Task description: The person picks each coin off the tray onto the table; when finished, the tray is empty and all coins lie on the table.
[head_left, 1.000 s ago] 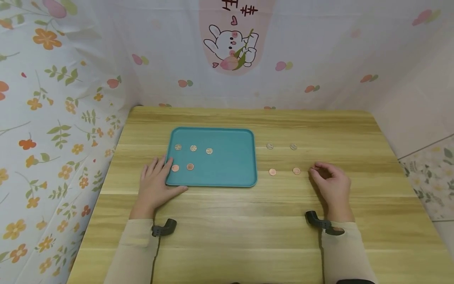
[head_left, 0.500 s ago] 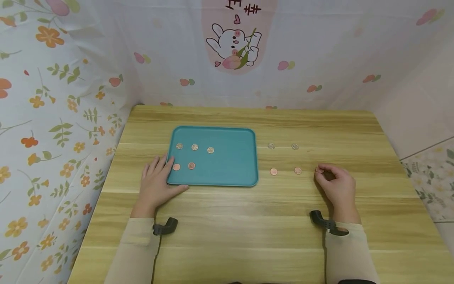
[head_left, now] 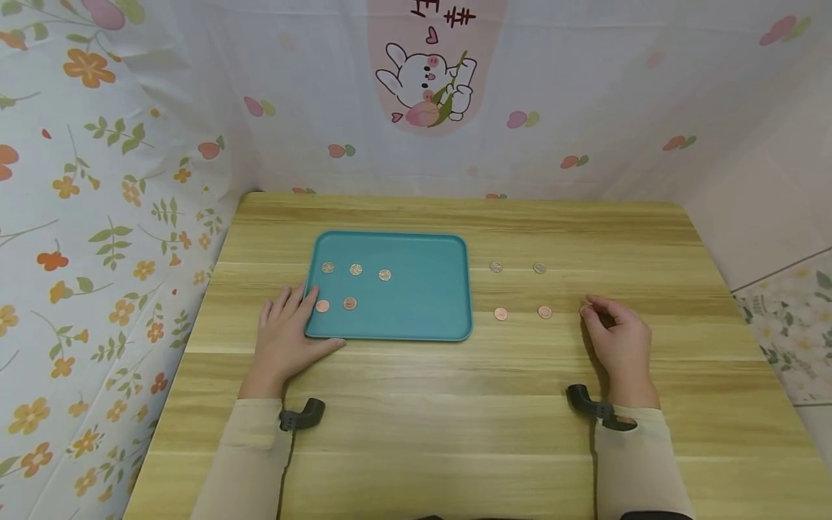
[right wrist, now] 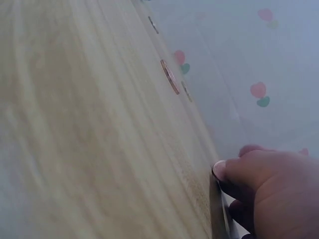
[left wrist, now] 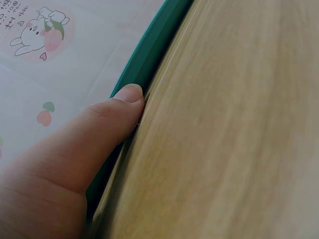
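Observation:
My left hand (head_left: 282, 336) lies spread at the near-left corner of a teal tray (head_left: 425, 303). Its fingers reach over the left rim, and the thumb (left wrist: 127, 94) rests along the near rim. On the tray are three silver-toned coins (head_left: 355, 269) in a back row and two copper coins (head_left: 349, 303) in front. To the right, my right hand (head_left: 620, 343) pinches a small copper-coloured coin (head_left: 583, 309) between thumb and forefinger, low at the tabletop. Most of that coin is hidden by the fingers.
Between tray and right hand, two silver coins (head_left: 497, 266) and two copper coins (head_left: 544, 312) lie flat on the wooden table (head_left: 422, 433). A patterned cloth (head_left: 585, 87) hangs behind the table, and a floral one (head_left: 97, 289) on the left.
My right hand has shifted slightly right, and the edge of the coin at its fingertips has come into view. The left hand, tray and other coins stay put.

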Demonstrator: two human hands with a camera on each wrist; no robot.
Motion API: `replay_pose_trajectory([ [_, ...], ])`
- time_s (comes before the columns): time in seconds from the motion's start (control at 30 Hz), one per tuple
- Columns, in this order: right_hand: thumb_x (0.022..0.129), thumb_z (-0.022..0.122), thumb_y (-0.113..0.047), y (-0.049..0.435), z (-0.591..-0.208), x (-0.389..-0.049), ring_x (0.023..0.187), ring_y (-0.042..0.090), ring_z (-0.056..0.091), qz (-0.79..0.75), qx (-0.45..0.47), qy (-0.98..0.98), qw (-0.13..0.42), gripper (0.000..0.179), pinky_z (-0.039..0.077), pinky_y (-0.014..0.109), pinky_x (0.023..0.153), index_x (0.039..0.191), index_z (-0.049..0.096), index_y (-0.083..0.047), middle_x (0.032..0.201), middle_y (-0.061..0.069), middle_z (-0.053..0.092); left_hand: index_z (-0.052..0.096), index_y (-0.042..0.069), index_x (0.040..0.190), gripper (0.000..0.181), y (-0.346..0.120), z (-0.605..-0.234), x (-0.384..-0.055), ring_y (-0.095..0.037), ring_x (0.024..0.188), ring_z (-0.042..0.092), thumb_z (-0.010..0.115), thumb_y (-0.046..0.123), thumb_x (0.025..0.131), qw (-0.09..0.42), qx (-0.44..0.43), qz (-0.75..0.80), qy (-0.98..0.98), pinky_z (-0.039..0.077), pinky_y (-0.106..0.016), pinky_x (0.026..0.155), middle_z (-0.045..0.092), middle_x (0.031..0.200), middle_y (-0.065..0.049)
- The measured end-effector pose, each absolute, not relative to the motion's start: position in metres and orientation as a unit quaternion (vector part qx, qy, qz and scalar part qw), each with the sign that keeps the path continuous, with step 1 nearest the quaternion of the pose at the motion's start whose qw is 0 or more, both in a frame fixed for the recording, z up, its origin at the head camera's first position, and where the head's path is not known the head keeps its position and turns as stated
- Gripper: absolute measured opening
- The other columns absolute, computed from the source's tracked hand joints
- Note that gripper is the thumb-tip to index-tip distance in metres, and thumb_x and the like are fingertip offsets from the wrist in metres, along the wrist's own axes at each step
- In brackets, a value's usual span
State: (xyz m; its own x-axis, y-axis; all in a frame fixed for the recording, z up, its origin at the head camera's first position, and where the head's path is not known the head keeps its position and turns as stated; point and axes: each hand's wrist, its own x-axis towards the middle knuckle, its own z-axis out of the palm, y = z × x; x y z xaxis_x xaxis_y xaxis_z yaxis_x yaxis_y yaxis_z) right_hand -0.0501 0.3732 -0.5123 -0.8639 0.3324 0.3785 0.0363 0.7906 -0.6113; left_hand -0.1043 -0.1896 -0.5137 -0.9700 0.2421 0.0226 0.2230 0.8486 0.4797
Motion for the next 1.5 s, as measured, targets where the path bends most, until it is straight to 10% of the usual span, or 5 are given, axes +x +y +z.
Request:
replay_pose_trajectory([
  [0.27, 0.096, 0.081, -0.010, 0.373, -0.515, -0.052, 0.104, 0.039, 0.070, 0.303, -0.104, -0.919, 0.229, 0.014, 0.036, 0.009, 0.087, 0.107, 0.084, -0.001, 0.105, 0.017, 0.080, 0.040, 0.004, 0.165, 0.116, -0.192, -0.514, -0.103, -0.046, 0.160, 0.016, 0.088, 0.062, 0.077, 0.020, 0.119, 0.247, 0.962, 0.006, -0.069, 0.125, 0.030, 0.172, -0.021],
  [0.53, 0.097, 0.079, -0.012, 0.371, -0.516, -0.055, 0.109, 0.038, 0.067, 0.298, -0.118, -0.926, 0.199, 0.016, 0.048, 0.046, 0.096, 0.109, 0.082, -0.002, 0.109, 0.018, 0.079, 0.041, 0.004, 0.164, 0.116, -0.195, -0.515, -0.103, -0.046, 0.160, 0.017, 0.088, 0.062, 0.076, 0.020, 0.116, 0.243, 0.963, 0.007, -0.068, 0.125, 0.030, 0.172, -0.021],
  [0.73, 0.097, 0.079, -0.008, 0.370, -0.517, -0.057, 0.110, 0.039, 0.066, 0.306, -0.113, -0.926, 0.191, 0.015, 0.046, 0.051, 0.098, 0.109, 0.081, 0.000, 0.111, 0.019, 0.078, 0.040, 0.005, 0.165, 0.116, -0.197, -0.516, -0.102, -0.046, 0.160, 0.016, 0.088, 0.063, 0.076, 0.021, 0.114, 0.243, 0.963, 0.007, -0.068, 0.125, 0.030, 0.172, -0.020],
  [1.13, 0.099, 0.075, -0.009, 0.350, -0.514, -0.064, 0.089, -0.006, 0.057, 0.379, -0.102, -0.879, 0.271, 0.021, 0.045, 0.007, 0.077, 0.115, 0.079, 0.004, 0.112, 0.017, 0.069, 0.039, 0.006, 0.166, 0.117, -0.195, -0.517, -0.105, -0.045, 0.160, 0.015, 0.087, 0.066, 0.077, 0.026, 0.117, 0.234, 0.965, 0.006, -0.067, 0.126, 0.029, 0.173, -0.020],
  [1.5, 0.091, 0.074, -0.011, 0.296, -0.514, -0.079, 0.110, 0.052, 0.060, 0.367, 0.109, -0.850, 0.362, 0.023, 0.040, 0.024, 0.102, 0.105, 0.077, 0.008, 0.117, 0.034, 0.064, 0.038, 0.007, 0.166, 0.118, -0.193, -0.521, -0.109, -0.045, 0.160, 0.016, 0.086, 0.067, 0.076, 0.027, 0.121, 0.231, 0.965, 0.006, -0.067, 0.125, 0.025, 0.175, -0.016],
])
